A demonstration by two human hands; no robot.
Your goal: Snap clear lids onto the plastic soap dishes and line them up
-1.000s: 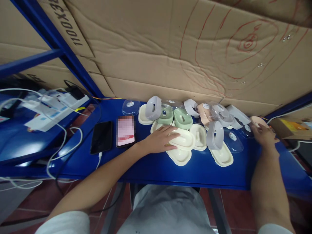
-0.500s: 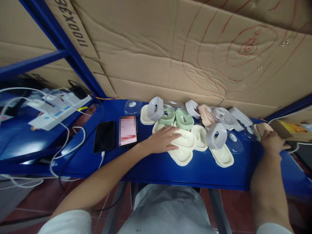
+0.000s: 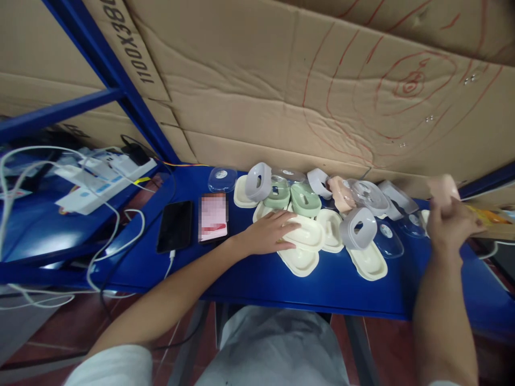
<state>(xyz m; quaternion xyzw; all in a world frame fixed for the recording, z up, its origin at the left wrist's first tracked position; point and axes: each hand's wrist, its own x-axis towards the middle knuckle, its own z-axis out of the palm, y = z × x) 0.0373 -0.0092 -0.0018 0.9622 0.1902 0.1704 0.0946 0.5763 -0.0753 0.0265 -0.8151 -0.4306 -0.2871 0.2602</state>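
Observation:
My left hand lies flat with fingers spread on a cream plastic tray in a pile of oval box parts on the blue table. Around it sit more cream trays, green trays, grey rings and clear lids. My right hand is raised at the table's right end, fingers closed round a pink box part held above the surface.
Two phones lie left of the pile, one on a white cable. A power strip with chargers sits on the left shelf. Cardboard sheets form the back wall. A cardboard box stands at far right.
My right hand has closed on the pink part at the table's right end and lifted it up off the surface. The left hand has stayed on the cream tray.

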